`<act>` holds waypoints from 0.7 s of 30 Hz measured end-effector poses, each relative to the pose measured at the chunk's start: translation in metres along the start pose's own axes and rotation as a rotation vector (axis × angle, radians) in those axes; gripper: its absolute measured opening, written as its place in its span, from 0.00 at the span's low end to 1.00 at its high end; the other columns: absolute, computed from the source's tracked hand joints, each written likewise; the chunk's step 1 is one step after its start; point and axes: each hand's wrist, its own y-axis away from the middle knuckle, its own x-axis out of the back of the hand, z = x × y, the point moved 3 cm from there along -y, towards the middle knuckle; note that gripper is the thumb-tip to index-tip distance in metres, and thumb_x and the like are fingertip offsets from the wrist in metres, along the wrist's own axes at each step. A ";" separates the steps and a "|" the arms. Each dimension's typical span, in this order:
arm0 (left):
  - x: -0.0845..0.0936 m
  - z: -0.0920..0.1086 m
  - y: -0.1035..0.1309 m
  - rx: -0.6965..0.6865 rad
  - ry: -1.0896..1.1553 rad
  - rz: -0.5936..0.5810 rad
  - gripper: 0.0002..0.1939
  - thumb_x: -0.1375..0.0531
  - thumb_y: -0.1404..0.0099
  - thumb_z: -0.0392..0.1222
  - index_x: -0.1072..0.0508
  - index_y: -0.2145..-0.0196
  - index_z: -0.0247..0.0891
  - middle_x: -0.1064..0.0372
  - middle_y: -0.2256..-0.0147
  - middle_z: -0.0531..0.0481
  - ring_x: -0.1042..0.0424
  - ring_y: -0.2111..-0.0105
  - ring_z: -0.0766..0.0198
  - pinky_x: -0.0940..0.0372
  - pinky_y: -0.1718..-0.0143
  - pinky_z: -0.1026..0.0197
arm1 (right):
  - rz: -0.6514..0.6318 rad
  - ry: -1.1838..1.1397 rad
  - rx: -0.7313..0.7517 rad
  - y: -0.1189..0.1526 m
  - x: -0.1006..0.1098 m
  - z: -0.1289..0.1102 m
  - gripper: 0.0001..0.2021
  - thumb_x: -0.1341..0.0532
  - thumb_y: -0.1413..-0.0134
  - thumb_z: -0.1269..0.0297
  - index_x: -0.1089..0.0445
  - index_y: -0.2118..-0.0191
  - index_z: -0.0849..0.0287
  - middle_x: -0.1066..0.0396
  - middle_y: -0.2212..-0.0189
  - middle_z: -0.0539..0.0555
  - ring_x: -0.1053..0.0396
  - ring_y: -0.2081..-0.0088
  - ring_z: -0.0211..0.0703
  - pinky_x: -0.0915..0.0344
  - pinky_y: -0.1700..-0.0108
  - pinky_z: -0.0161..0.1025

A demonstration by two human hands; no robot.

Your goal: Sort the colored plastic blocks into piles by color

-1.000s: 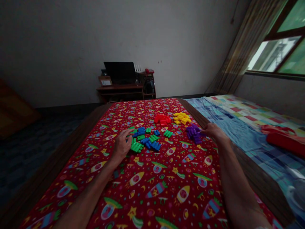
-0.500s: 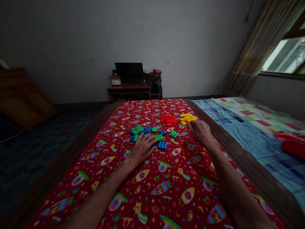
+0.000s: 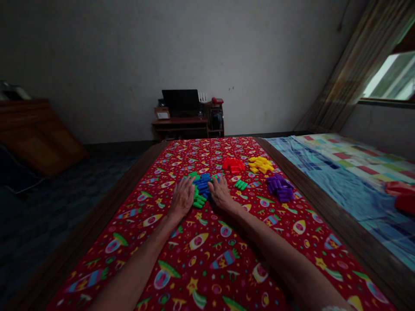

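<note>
My left hand (image 3: 183,196) lies with outstretched fingers against the left side of a mixed heap of small ribbed plastic blocks. Across from it, my right hand (image 3: 221,195) rests on the heap's right edge, fingers also stretched out. Between the two hands show blue blocks (image 3: 203,185) and green blocks (image 3: 199,201), packed close together. Some of the heap is hidden under my fingers. A separate little green group (image 3: 241,185) sits just right of my right hand.
Beyond the hands are a red block pile (image 3: 234,166) and a yellow block pile (image 3: 260,164). A purple block pile (image 3: 280,189) lies at the right, near the table's wooden edge (image 3: 327,211). A patterned red cloth (image 3: 207,250) covers the table. A bed (image 3: 343,172) adjoins on the right.
My right hand has moved left from beside the yellow pile to the blue and green heap, uncovering the purple pile. My left hand has shifted to the heap's left side; the heap looks tighter.
</note>
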 end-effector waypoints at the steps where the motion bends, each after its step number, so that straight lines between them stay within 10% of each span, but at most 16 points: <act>1: -0.005 -0.008 -0.001 0.029 0.034 0.009 0.27 0.62 0.28 0.48 0.38 0.40 0.37 0.39 0.39 0.41 0.45 0.37 0.54 0.50 0.36 0.43 | -0.019 -0.033 0.006 -0.003 -0.003 -0.005 0.20 0.52 0.33 0.63 0.38 0.40 0.61 0.39 0.42 0.66 0.45 0.38 0.58 0.49 0.39 0.62; 10: -0.008 -0.031 -0.002 0.088 0.189 0.113 0.21 0.53 0.31 0.50 0.32 0.47 0.38 0.31 0.47 0.40 0.34 0.44 0.54 0.40 0.41 0.45 | -0.180 -0.179 0.026 -0.022 0.022 -0.011 0.14 0.44 0.41 0.70 0.31 0.50 0.64 0.27 0.54 0.63 0.31 0.51 0.48 0.37 0.48 0.42; 14: -0.002 -0.036 -0.004 0.094 0.215 0.149 0.16 0.47 0.34 0.50 0.26 0.57 0.40 0.28 0.53 0.43 0.31 0.49 0.54 0.38 0.44 0.46 | -0.268 -0.098 0.224 -0.015 0.030 -0.010 0.09 0.45 0.40 0.71 0.29 0.58 0.64 0.26 0.63 0.61 0.30 0.59 0.45 0.36 0.50 0.42; 21: 0.005 -0.038 -0.004 0.166 0.276 0.161 0.17 0.45 0.36 0.53 0.24 0.64 0.38 0.32 0.58 0.44 0.30 0.55 0.55 0.31 0.52 0.51 | -0.145 0.029 0.154 0.007 0.027 -0.013 0.17 0.42 0.42 0.64 0.31 0.48 0.62 0.28 0.57 0.66 0.32 0.55 0.54 0.34 0.52 0.50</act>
